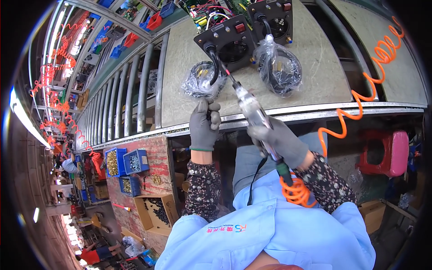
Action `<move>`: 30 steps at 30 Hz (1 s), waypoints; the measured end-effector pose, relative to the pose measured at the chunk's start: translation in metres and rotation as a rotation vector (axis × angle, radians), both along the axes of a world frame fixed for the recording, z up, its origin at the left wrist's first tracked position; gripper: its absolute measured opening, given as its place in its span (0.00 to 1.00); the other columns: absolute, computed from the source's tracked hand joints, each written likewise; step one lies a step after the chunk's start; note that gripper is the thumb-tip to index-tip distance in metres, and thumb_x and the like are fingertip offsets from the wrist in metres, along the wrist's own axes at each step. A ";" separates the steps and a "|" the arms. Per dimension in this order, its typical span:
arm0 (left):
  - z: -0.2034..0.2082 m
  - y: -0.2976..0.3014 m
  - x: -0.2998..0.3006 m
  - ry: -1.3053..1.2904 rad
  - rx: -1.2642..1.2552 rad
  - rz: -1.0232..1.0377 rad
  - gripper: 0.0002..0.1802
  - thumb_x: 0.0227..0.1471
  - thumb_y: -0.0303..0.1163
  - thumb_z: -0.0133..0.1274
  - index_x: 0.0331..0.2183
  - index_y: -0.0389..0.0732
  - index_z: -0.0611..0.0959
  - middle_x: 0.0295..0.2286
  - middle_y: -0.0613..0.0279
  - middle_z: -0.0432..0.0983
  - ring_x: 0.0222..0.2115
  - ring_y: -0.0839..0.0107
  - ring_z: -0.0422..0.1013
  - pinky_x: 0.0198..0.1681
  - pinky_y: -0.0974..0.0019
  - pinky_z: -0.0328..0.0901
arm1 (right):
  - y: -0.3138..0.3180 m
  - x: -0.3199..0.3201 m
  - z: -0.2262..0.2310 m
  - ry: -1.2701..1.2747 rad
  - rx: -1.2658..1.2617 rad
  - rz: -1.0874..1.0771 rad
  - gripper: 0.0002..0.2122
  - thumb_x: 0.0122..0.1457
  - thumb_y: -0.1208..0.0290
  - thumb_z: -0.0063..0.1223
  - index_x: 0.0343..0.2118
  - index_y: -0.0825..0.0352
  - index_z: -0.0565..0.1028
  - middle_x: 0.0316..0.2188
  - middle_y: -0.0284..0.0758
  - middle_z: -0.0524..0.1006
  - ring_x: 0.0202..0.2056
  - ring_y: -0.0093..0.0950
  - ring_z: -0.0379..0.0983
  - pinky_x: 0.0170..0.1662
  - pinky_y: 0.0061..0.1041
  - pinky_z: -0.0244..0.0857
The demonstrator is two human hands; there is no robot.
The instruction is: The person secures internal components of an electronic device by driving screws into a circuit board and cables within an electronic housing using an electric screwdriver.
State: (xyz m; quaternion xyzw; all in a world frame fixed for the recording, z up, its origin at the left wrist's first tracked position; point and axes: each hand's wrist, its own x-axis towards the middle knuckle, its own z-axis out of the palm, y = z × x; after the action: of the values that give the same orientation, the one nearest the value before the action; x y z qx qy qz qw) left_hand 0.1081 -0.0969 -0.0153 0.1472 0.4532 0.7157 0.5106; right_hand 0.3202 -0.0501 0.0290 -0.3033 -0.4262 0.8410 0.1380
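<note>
In my right hand (283,140), gloved in grey, is a silver air screwdriver (253,110) with an orange coiled hose (294,191) at its rear end. Its bit points up and left, near the lower edge of a black panel (229,40) with a round fan opening and a red switch. My left hand (204,123), also gloved, is closed just below a bagged coil of black cable (202,81); whatever its fingers hold is hidden. A second black panel (274,20) stands to the right, with another bagged black cable (280,69) before it.
Metal rollers (130,96) run left of the grey work board (180,54). Blue bins (136,162) of small metal fasteners and a cardboard box (157,213) of black parts sit on a worn red bench (157,148). An orange coiled hose (355,114) hangs at right, above a pink stool (398,153).
</note>
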 end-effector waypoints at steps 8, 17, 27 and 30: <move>0.034 0.046 0.047 0.168 0.035 -0.083 0.14 0.53 0.37 0.45 0.35 0.35 0.72 0.17 0.69 0.63 0.10 0.85 0.53 0.10 0.81 0.46 | -0.023 0.062 -0.004 -0.116 0.180 0.049 0.24 0.42 0.62 0.57 0.40 0.71 0.65 0.25 0.31 0.68 0.25 0.18 0.64 0.28 0.17 0.60; 0.030 0.058 0.051 0.368 -0.012 -0.219 0.09 0.48 0.33 0.51 0.27 0.36 0.74 0.13 0.65 0.67 0.08 0.84 0.55 0.08 0.81 0.47 | -0.022 0.099 -0.007 -0.214 0.157 0.108 0.28 0.40 0.58 0.61 0.42 0.69 0.66 0.27 0.32 0.70 0.25 0.20 0.66 0.31 0.20 0.62; 0.055 0.060 0.043 0.562 -0.091 -0.583 0.07 0.43 0.29 0.55 0.22 0.35 0.76 0.13 0.67 0.66 0.10 0.85 0.58 0.10 0.82 0.48 | -0.028 0.127 -0.021 -0.264 0.588 -0.023 0.29 0.36 0.55 0.62 0.40 0.67 0.67 0.29 0.40 0.74 0.32 0.32 0.72 0.36 0.27 0.64; 0.062 0.064 0.048 0.581 -0.110 -0.635 0.08 0.43 0.30 0.55 0.23 0.35 0.76 0.12 0.67 0.66 0.10 0.84 0.57 0.10 0.82 0.47 | -0.024 0.129 -0.006 -0.369 0.630 0.014 0.28 0.36 0.56 0.63 0.39 0.67 0.68 0.28 0.42 0.74 0.32 0.35 0.73 0.35 0.28 0.64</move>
State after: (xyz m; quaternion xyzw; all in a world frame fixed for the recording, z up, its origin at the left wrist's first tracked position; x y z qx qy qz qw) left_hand 0.1558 -0.0327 0.0466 0.4473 0.5476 0.4267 0.5639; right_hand 0.4488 -0.0744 0.0235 -0.3896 -0.6842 0.6005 0.1400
